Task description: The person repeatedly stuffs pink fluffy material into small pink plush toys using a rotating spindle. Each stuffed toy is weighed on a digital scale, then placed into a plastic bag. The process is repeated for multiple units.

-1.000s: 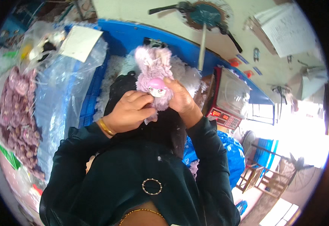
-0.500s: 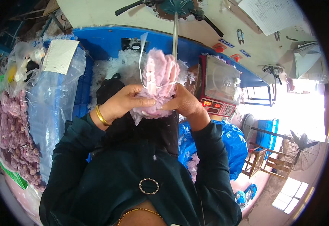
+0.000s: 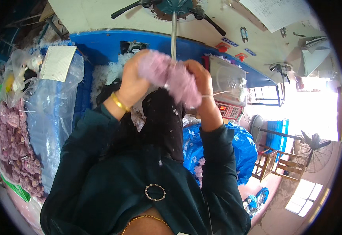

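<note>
From here I see the left hand [image 3: 135, 78] wrapped round the left end of a plush piece [image 3: 171, 77]; I'd keep that grip firm but light, sparing the pile. The plush, raised between both hands above the lap [image 3: 161, 121], looks mauve-pink, fluffy and motion-blurred. The right hand [image 3: 203, 80] curves against its right side, pinch hidden, so I can't tell.

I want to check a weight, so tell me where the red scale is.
In the head view, the red scale is right of centre, just right of the right hand, with the blue plastic bag below it.
</note>
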Demonstrator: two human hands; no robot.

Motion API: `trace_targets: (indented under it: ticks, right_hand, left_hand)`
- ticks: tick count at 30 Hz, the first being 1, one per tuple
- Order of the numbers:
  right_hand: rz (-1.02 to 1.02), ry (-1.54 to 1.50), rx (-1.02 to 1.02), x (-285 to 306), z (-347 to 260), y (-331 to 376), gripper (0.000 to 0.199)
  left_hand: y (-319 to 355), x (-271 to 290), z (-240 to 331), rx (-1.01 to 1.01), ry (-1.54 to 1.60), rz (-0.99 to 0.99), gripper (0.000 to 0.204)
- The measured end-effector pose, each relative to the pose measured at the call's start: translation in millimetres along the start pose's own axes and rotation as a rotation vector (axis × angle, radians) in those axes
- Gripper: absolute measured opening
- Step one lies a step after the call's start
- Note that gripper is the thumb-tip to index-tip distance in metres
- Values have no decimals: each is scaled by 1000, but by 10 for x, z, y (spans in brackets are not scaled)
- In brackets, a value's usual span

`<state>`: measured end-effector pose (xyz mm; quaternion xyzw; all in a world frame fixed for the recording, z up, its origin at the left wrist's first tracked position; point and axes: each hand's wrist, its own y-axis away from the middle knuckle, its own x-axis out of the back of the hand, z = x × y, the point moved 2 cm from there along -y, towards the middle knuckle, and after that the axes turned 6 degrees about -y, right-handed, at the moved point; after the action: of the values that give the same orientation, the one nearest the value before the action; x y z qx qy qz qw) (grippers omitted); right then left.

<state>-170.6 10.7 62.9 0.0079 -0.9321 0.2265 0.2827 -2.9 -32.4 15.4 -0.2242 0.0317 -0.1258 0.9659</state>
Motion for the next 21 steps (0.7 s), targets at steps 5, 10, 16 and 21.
trace_targets:
  ticks: [5,10,16,21]
  right_hand:
    - [78,-97,-272,-18,140,-49,23]
    - [236,120,-185,-224,100,-359,47]
    - [349,512,-154,-267,330,-976,37]
    - [377,499,-53,-228,537,-1019,32]
  left_hand:
    - [-250,-28,-161,-102,-463,-98,10]
    - [-479,13,-287,-548,-928,16,8]
    - [-392,157,-716,-64,-162,-150,26]
    - [-496,-31,-375,543,395,-118,44]
